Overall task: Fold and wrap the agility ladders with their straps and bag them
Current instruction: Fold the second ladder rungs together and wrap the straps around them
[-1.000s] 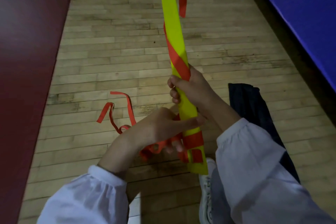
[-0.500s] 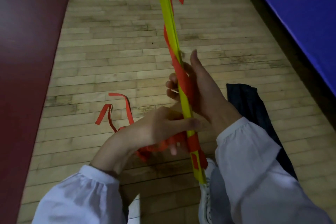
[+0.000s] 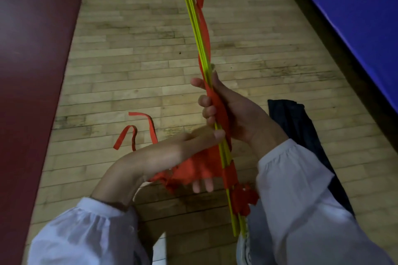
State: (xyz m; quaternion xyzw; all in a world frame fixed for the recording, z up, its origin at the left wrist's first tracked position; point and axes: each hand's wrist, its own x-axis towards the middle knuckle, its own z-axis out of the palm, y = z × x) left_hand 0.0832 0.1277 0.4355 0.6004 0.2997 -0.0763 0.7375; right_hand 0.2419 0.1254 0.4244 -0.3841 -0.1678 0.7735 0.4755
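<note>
At frame centre the stacked yellow plastic ladder rungs point(image 3: 199, 45) have turned edge-on since a second ago; right hand point(image 3: 234, 112) curls round them, left hand point(image 3: 170, 153) pinches the red webbing strap point(image 3: 200, 168); another wrap looks underway.

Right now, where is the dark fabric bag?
Head view: the dark fabric bag lies on the wooden plank floor at right, partly behind the white right sleeve.

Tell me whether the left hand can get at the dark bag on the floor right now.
Probably not directly: the left hand holds the strap, and the ladder bundle and right hand stand between it and the bag.
</note>
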